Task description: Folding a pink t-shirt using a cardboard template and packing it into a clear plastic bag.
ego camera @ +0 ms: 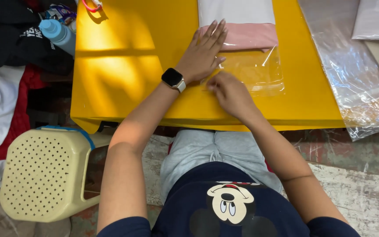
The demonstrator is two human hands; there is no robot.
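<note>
The yellow worktop (123, 66) fills the upper half of the view, with the person seated at its near edge. A large clear plastic sheet (352, 74) lies over the worktop's right end and hangs past the edge. On the floor at the left stands a cream perforated plastic stool (40, 175), with dark and white cloth piled beyond it.

At the middle of the worktop lies a clear plastic bag (255, 70), its open end toward the person. Inside its far part sits a folded garment (246, 26), white above and pink below; the near part of the bag is flat.

The left hand (203, 55) lies palm down with the fingers (213, 33) released and spread flat, pressing on the left side of the bag, the tips touching the pink fold. A black smartwatch (172, 78) is worn on this wrist.

The right hand (227, 90) rests at the near left corner of the bag, fingers curled and pinched at the bag's edge; the exact grip is hidden.

A light blue bottle (58, 33) stands just beyond the worktop's far left corner.
</note>
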